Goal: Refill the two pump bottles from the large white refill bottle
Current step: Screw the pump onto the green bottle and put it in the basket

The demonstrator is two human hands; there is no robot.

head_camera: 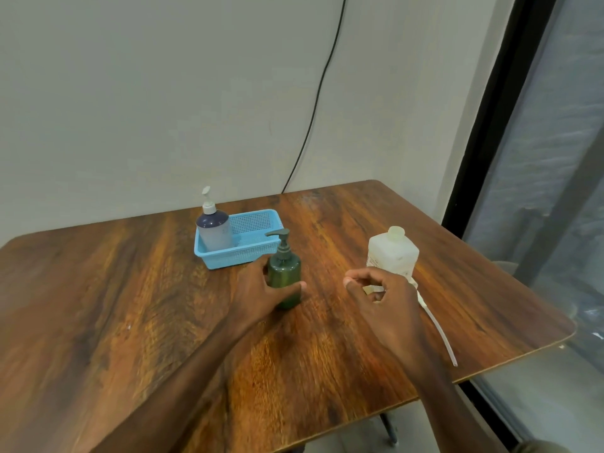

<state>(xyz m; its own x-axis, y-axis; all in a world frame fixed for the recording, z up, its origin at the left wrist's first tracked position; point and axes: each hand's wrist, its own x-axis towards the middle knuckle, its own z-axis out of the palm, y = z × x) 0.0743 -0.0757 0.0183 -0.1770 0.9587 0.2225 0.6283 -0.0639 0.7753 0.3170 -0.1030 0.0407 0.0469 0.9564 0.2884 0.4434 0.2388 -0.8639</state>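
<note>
A green pump bottle stands upright near the table's middle, its pump head on. My left hand is wrapped around its lower body, thumb in front and fingers behind. The large white refill bottle stands to the right, with no pump on its neck. My right hand hovers just in front of it, fingers loosely curled and apart, with nothing visibly held. A white pump with a long dip tube lies on the table beside that hand. A grey pump bottle with a dark top stands in the blue basket.
The blue basket sits behind the green bottle, close to my left fingers. The wooden table ends at a rounded edge on the right, where the dip tube's tip nearly reaches. A black cable runs down the wall; a window is at the right.
</note>
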